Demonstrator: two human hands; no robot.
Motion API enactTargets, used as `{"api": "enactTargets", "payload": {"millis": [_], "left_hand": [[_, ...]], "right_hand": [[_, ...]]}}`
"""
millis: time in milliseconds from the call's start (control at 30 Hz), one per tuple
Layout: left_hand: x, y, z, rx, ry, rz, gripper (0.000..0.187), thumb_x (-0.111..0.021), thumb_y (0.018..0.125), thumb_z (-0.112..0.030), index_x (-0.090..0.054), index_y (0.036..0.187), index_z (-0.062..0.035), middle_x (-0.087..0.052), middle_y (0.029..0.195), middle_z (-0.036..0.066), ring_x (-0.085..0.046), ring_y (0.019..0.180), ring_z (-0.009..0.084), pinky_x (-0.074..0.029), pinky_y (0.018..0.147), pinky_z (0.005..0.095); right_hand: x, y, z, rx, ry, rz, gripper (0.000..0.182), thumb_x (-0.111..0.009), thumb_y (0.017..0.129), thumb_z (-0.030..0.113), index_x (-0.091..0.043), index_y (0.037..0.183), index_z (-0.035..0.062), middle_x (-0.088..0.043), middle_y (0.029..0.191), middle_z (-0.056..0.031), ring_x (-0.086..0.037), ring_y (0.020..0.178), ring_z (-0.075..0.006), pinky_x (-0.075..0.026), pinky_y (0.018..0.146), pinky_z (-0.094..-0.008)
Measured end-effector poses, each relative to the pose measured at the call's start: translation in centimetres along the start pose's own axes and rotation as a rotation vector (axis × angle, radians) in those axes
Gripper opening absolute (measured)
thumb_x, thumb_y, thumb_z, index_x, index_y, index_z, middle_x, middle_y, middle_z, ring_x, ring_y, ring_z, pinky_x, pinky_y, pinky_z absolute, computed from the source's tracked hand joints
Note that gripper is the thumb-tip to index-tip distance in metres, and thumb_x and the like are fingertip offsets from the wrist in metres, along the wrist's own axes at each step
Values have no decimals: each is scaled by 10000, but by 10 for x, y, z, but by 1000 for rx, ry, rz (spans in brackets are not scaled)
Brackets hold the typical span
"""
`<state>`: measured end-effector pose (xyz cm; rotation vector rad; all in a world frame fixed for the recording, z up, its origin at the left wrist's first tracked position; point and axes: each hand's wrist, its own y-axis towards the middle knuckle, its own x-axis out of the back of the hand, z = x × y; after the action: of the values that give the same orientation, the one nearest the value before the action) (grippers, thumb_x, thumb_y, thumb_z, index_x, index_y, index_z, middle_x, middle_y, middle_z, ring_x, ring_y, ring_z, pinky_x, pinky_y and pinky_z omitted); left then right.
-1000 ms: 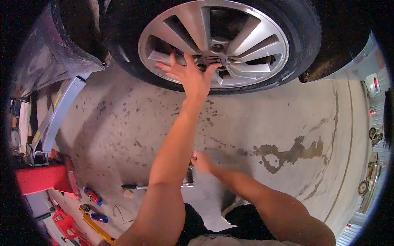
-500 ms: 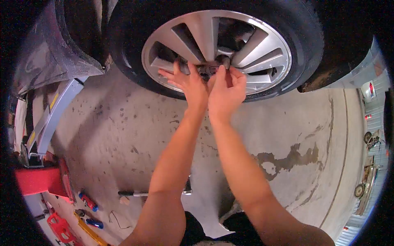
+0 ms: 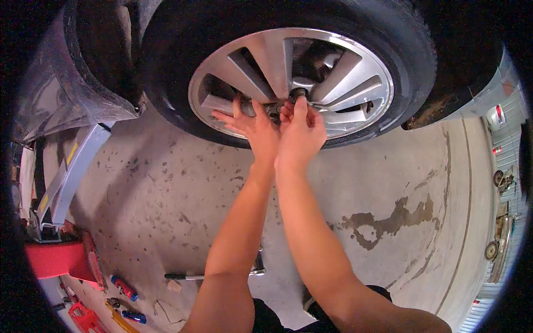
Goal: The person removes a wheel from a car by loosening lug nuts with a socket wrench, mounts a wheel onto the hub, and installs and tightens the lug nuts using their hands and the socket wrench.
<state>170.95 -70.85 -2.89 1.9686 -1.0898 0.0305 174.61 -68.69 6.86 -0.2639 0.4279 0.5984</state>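
A silver alloy wheel (image 3: 272, 55) with a black tire (image 3: 177, 72) fills the top middle. My left hand (image 3: 258, 130) lies against the lower spokes, its fingers spread and holding nothing. Beside it, my right hand (image 3: 302, 130) is at the wheel's hub with thumb and fingers pinched. A small dark round piece, which looks like a lug nut (image 3: 299, 93), shows at the thumb tip. The curled fingers partly hide it and the hub behind. Both wrists are close together below the rim.
A grey-blue metal arm (image 3: 72, 172) rises at left beside a red box-like base (image 3: 53, 260). A long-handled wrench (image 3: 191, 276) lies on the concrete, partly behind my left arm. Red and blue cylinders (image 3: 123, 287) and a yellow bar (image 3: 119, 319) lie lower left. A wet stain (image 3: 388, 222) marks the right.
The view has shifted, so the wheel sits slightly lower. My right hand has moved a little left at the hub and its fingers have curled more. My left hand keeps its place on the spokes.
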Motion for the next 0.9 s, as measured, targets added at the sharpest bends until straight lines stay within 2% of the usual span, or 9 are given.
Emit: {"api": "enactTargets", "payload": {"millis": [233, 300, 400, 533, 633, 700, 733, 800, 900], "left_hand": [[-4, 0, 6, 14, -11, 5, 541, -733, 886, -181, -515, 1369, -73, -204, 1564, 306, 107, 1453, 699, -20, 1100, 845], [-3, 0, 4, -19, -12, -14, 549, -735, 886, -180, -509, 1374, -71, -206, 1564, 307, 110, 1451, 701, -11, 1101, 844], [1, 2, -4, 23, -25, 8, 573, -753, 878, -187, -498, 1375, -58, -213, 1560, 312, 110, 1452, 697, -18, 1096, 842], [-5, -4, 9, -40, -33, -31, 634, -789, 846, -199, -494, 1386, -45, -217, 1556, 324, 101, 1451, 697, -40, 1089, 841], [-4, -3, 8, -46, -10, -28, 647, -792, 837, -194, -497, 1393, -43, -216, 1554, 327, 83, 1446, 705, -59, 1086, 840], [-1, -1, 3, -31, 11, -12, 642, -785, 840, -192, -500, 1395, -41, -216, 1553, 329, 73, 1443, 709, -70, 1085, 841], [2, 0, -1, -5, 16, 4, 609, -762, 858, -188, -505, 1391, -44, -221, 1551, 327, 62, 1441, 711, -86, 1082, 840], [0, 0, 1, 21, 20, 19, 576, -738, 876, -185, -510, 1387, -47, -225, 1548, 325, 50, 1440, 714, -103, 1080, 838], [-9, -1, 13, -60, 31, -65, 492, -679, 917, -167, -518, 1369, -55, -238, 1542, 320, 39, 1450, 702, -134, 1076, 833]], "right_hand": [[4, 1, -5, 88, -265, 65, 348, -608, 1067, 294, -628, 971, -39, -711, 835, -90, -648, 708, -135, -523, 654, -277], [1, 2, -8, 116, -180, 28, 293, -643, 1047, 246, -631, 996, -43, -709, 835, -87, -638, 693, -127, -505, 624, -263], [3, 6, -18, 217, -197, -40, 234, -683, 1018, 185, -637, 1027, -44, -705, 839, -75, -623, 679, -115, -474, 583, -247], [7, 9, -21, 279, -204, -55, 210, -714, 990, 138, -639, 1057, -47, -700, 851, -76, -615, 673, -109, -452, 558, -234], [5, 7, -17, 253, -195, -54, 231, -715, 996, 169, -644, 1035, -47, -687, 846, -77, -600, 663, -106, -452, 560, -240], [3, 5, -8, 64, -142, -41, 300, -683, 1027, 255, -649, 1002, -42, -676, 840, -74, -589, 660, -114, -460, 577, -251], [3, 4, -6, 65, -142, -41, 300, -683, 1027, 255, -649, 1002, -42, -676, 840, -74, -589, 660, -114, -460, 577, -251], [2, 5, -2, -98, -21, 36, 401, -625, 1056, 359, -647, 966, -31, -672, 830, -65, -596, 670, -129, -476, 611, -266], [4, 5, -2, -52, -146, 69, 468, -556, 1081, 418, -648, 947, -20, -679, 832, -73, -613, 684, -144, -489, 639, -275]]}}
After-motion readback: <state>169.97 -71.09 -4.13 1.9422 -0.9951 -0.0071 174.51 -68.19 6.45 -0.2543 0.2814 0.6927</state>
